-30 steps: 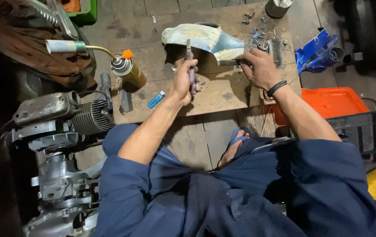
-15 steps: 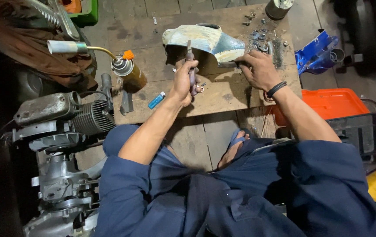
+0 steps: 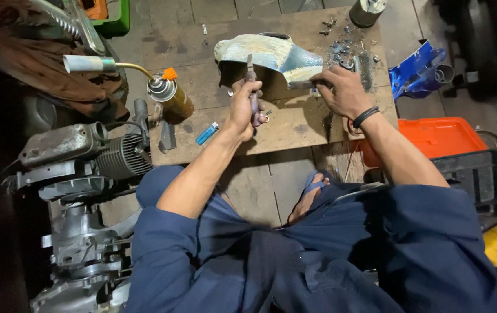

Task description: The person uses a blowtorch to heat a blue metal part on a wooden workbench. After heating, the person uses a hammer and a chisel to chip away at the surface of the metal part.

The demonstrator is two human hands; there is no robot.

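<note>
Little has changed over the last second: my left hand [image 3: 242, 107] stays clenched on the dark-handled tool [image 3: 252, 95], tip against the pale blue metal shell [image 3: 271, 55] on the wooden board [image 3: 295, 124]. My right hand [image 3: 344, 93] still presses the shell's right end, fingers curled on it. So the scraping looks ongoing, not finished.
</note>
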